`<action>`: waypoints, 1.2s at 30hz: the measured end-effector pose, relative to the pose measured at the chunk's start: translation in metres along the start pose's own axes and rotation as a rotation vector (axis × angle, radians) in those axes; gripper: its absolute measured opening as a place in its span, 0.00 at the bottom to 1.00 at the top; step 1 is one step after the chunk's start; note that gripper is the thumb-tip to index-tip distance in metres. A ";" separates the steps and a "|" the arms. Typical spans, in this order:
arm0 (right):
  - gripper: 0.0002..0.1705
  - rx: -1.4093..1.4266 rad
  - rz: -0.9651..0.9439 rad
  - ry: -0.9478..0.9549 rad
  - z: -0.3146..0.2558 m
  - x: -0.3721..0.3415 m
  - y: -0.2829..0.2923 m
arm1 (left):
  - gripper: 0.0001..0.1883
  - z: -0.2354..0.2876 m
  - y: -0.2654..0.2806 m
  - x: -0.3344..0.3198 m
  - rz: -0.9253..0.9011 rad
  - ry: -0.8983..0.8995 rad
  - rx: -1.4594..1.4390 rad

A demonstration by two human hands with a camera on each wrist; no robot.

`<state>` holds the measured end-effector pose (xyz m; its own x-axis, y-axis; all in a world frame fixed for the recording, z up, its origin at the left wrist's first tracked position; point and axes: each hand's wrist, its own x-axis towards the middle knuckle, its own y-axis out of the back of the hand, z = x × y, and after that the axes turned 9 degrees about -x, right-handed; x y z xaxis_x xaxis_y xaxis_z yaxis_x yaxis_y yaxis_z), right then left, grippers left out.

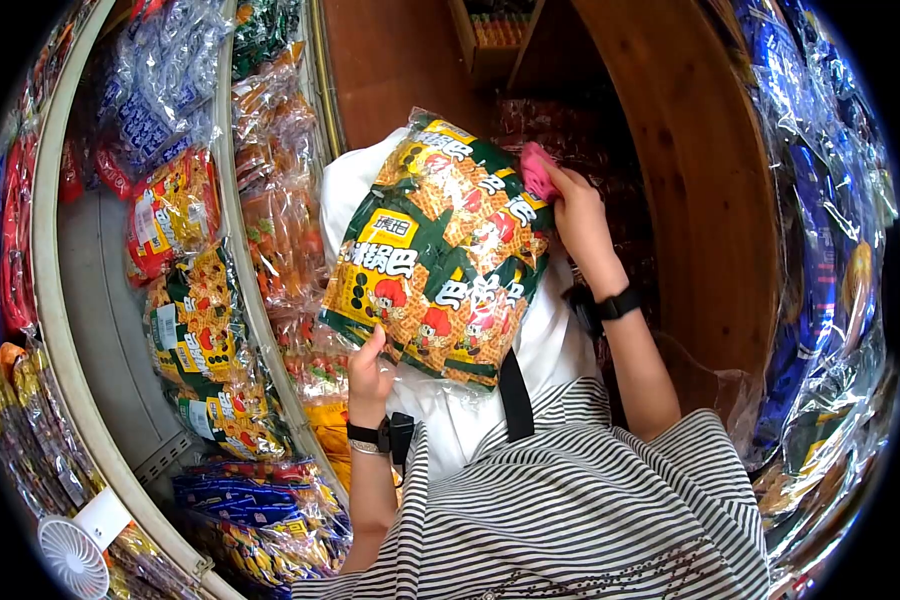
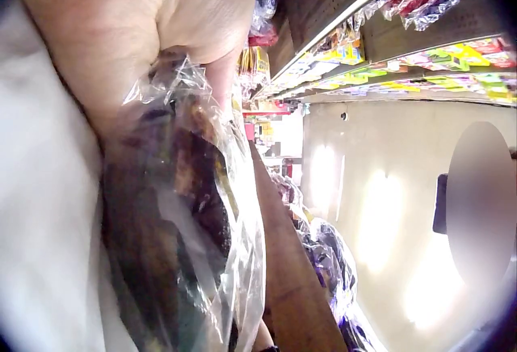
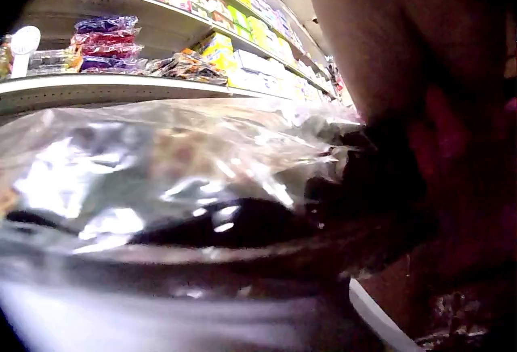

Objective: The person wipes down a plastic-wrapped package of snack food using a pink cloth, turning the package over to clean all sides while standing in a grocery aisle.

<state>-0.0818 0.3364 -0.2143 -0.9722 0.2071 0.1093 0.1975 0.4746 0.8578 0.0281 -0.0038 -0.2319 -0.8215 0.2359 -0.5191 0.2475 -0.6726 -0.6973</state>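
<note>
A large clear bag of green-and-yellow snack packs (image 1: 440,260) lies tilted over the person's lap. At its lower left corner the left hand (image 1: 368,378) grips the edge, thumb on top. The right hand (image 1: 582,218) holds a bunched pink cloth (image 1: 538,172) against the bag's upper right edge. In the left wrist view, crinkled plastic of the bag (image 2: 186,223) runs into the curled left hand (image 2: 161,29). The bag's shiny side (image 3: 161,174) fills the middle of the right wrist view, where the right hand is dark.
Shelves to the left hold similar green snack bags (image 1: 195,325), a red-and-yellow bag (image 1: 173,215) and blue packs (image 1: 260,510). A small white fan (image 1: 73,558) stands at lower left. A curved wooden panel (image 1: 700,200) and blue bagged goods (image 1: 815,250) are on the right.
</note>
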 end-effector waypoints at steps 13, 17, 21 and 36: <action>0.29 -0.086 -0.184 0.492 -0.116 -0.090 0.035 | 0.21 -0.010 0.000 0.006 -0.210 0.032 -0.413; 0.28 0.204 -0.570 0.809 -0.156 -0.093 0.057 | 0.26 0.014 -0.031 -0.018 -0.110 0.295 -0.329; 0.31 0.669 -0.778 0.784 -0.153 -0.068 0.067 | 0.21 0.003 -0.022 -0.011 -0.017 0.079 -0.208; 0.22 0.640 0.129 0.284 -0.054 -0.032 0.087 | 0.19 0.011 -0.042 -0.032 -0.075 -0.164 -0.271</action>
<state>-0.0403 0.3246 -0.1162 -0.9139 0.1058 0.3918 0.2636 0.8887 0.3750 0.0381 0.0091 -0.1804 -0.9090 0.1471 -0.3899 0.2925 -0.4412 -0.8484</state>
